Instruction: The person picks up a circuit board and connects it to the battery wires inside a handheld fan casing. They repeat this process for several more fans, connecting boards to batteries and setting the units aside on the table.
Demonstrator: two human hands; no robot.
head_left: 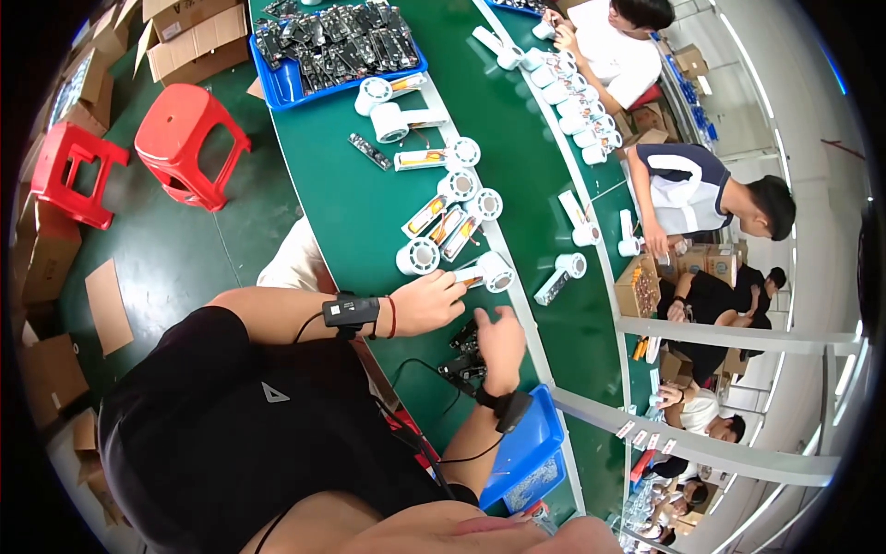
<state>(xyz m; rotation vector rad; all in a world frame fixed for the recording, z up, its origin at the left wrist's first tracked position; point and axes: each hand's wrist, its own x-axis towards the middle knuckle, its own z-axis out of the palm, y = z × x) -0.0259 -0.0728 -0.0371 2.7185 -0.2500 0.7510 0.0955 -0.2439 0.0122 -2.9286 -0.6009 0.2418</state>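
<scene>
Black shirt (268, 415): nearest.
Right hand (503, 346): at dark boards (466, 367); grip obscured, can't tell.
Left hand (429, 302): grip narrow, pinching white fan (498, 273) on worktop (318, 166).
Open fans (457, 186): batteries (426, 215) exposed, seemingly unfinished.
Far fan (573, 265): board (552, 288) showing, likely further along.
Blue tray (277, 90): unfitted boards.

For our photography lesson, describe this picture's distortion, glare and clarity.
In the head view, the fisheye curves the far edge of the table, and black surrounds the image; in the head view, pale sheen lies on the floor near the stools; also in the head view, the left hand shows distinct fingers, but the distant workers are too small to judge for sharpness.
</scene>
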